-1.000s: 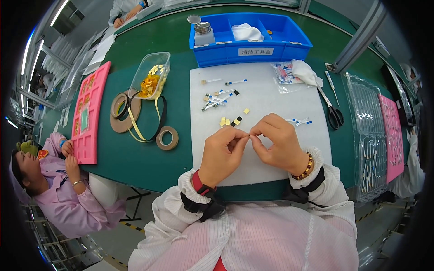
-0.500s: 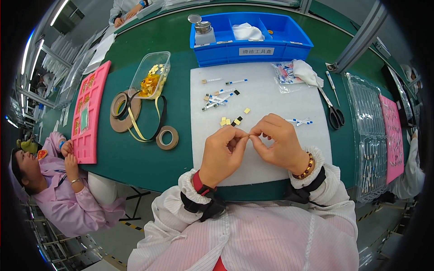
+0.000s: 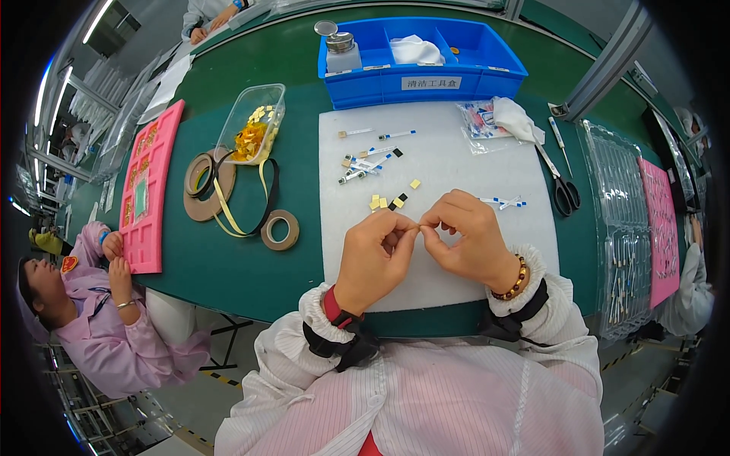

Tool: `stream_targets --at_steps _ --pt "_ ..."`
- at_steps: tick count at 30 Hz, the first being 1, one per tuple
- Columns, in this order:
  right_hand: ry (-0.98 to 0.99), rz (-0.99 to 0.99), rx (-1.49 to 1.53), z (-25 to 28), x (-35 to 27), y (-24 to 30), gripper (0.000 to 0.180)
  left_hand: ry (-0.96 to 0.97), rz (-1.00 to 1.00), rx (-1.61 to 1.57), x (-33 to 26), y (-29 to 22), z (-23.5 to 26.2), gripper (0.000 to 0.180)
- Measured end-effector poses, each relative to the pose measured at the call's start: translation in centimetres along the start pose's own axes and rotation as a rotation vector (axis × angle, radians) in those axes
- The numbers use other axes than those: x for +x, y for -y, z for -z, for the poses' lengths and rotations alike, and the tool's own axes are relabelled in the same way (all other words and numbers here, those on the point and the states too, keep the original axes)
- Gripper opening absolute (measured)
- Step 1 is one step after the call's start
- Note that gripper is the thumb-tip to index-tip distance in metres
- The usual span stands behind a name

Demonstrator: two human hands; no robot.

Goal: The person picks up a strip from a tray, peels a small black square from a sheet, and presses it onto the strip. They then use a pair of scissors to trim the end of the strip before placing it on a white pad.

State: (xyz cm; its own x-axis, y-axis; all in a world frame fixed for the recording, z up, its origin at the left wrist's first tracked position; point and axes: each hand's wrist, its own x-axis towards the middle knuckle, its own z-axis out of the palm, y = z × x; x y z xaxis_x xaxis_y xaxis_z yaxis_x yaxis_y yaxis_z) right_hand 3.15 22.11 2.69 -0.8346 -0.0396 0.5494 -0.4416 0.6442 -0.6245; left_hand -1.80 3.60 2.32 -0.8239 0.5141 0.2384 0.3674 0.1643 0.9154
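My left hand [image 3: 378, 254] and my right hand [image 3: 471, 239] meet fingertip to fingertip above the white foam mat [image 3: 449, 296]. Both are closed in a pinch, thumb against forefinger. Whatever sits between the fingertips is too small to make out. Just beyond my left hand lie several small yellow and black square pads [image 3: 398, 201], with one yellow pad [image 3: 415, 184] apart from them. Farther up the mat is a loose pile of small flex cables [image 3: 365, 166] with blue ends. More blue-ended strips [image 3: 506, 202] lie beside my right hand.
Left of the mat are tape rolls [image 3: 280, 230], a clear tub [image 3: 251, 125] of yellow pieces and a pink tray [image 3: 152, 190] near a co-worker. A blue divided box [image 3: 426, 91] stands at the back. Scissors [image 3: 564, 194] and clear plastic trays [image 3: 620, 228] lie on the right.
Both hands hold the same fingertip pinch as before. The view has shifted very slightly; the things on the mat lie as they did.
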Motion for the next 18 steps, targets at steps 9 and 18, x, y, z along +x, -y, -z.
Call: stream_targets --at_steps 9,18 --pt "0.008 -0.028 0.015 0.06 0.05 0.05 0.011 0.011 0.053 -0.059 -0.13 0.18 -0.04 0.002" --pt "0.003 -0.026 0.032 -0.07 -0.02 0.01 0.010 0.030 0.138 -0.143 -0.30 0.18 -0.02 0.004"
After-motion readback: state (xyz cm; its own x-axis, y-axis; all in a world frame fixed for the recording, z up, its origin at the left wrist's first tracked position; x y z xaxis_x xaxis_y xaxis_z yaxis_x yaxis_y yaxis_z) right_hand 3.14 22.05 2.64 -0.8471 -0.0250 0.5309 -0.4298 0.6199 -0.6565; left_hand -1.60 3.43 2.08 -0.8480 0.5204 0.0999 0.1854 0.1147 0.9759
